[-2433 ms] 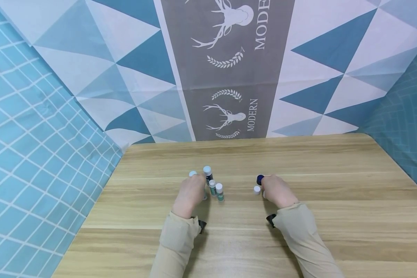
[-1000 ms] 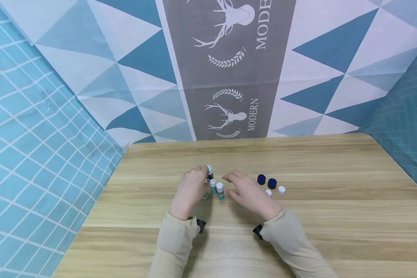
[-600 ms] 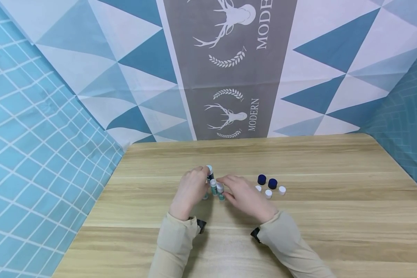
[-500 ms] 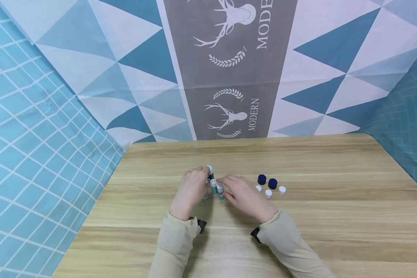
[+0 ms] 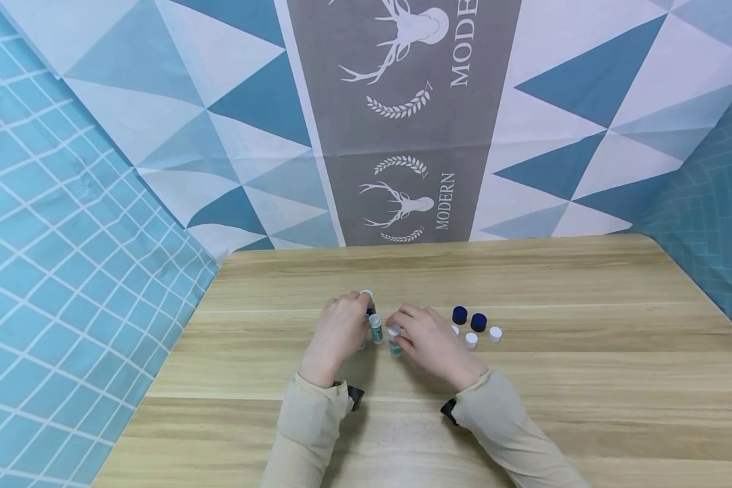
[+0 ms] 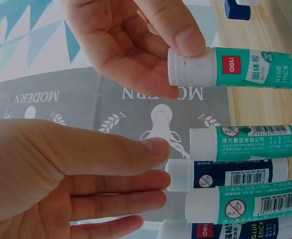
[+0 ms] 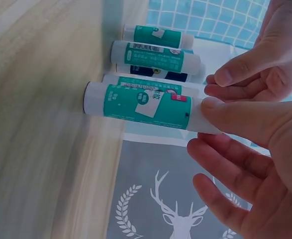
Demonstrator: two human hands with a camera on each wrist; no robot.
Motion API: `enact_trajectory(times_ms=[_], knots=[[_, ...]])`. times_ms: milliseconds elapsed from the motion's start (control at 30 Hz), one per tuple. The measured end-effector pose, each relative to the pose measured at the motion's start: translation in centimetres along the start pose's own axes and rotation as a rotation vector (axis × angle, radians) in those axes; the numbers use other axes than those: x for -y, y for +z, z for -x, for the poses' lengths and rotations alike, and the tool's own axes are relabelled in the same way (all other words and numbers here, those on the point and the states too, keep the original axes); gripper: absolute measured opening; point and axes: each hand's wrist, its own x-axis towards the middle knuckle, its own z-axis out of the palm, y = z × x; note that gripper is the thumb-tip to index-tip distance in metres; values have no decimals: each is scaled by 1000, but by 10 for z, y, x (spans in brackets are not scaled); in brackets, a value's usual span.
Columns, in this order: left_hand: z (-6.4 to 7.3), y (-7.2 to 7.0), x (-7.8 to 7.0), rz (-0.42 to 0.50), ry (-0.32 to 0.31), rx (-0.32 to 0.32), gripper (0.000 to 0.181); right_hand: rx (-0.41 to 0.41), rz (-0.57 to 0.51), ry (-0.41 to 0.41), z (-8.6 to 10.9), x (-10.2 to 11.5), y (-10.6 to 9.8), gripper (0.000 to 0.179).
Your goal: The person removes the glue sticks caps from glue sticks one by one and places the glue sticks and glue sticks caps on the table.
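Observation:
My right hand (image 5: 432,339) pinches the white upper end of a teal glue stick (image 7: 146,107) between thumb and fingertips, holding it upright a little right of the others. In the left wrist view the "deli" label of this glue stick (image 6: 257,68) faces the camera. My left hand (image 5: 337,333) has its fingers extended beside the white tops of the other glue sticks, thumb apart from them. Among these are a teal glue stick (image 6: 252,142), a navy glue stick (image 6: 238,173) and another teal one (image 6: 257,204). From the head, my left hand partly hides this cluster.
To the right of my right hand stand small caps: a navy cap (image 5: 459,314), a second navy cap (image 5: 478,322), a white cap (image 5: 495,333), another white cap (image 5: 471,340) and a partly hidden third. A patterned cloth (image 5: 402,122) hangs behind the wooden table (image 5: 585,407).
My right hand has left the caps, moved left to the glue sticks, taken one by its top and shifted it slightly right. My left hand has stayed nearly in place.

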Motion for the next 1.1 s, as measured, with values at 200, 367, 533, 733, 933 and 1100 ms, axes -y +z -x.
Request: enact_trajectory(times_ms=[200, 367, 533, 733, 933, 1100], knots=[[-2, 0, -4, 40, 51, 27, 20, -39, -55, 36, -1, -3, -7, 18], [-3, 2, -8, 44, 70, 24, 24, -106, -141, 60, -2, -5, -14, 16], [-4, 5, -12, 73, 87, 31, 26, -133, -233, 115, -1, -4, -25, 16], [-5, 5, -14, 119, 114, 9, 23, -169, -285, 154, -2, -4, -34, 18], [-6, 1, -14, 140, 127, -101, 16, -253, -318, 168, 0, -6, -40, 26], [-6, -4, -13, 162, 147, -204, 17, -307, -328, 190, 0, -10, -45, 27]])
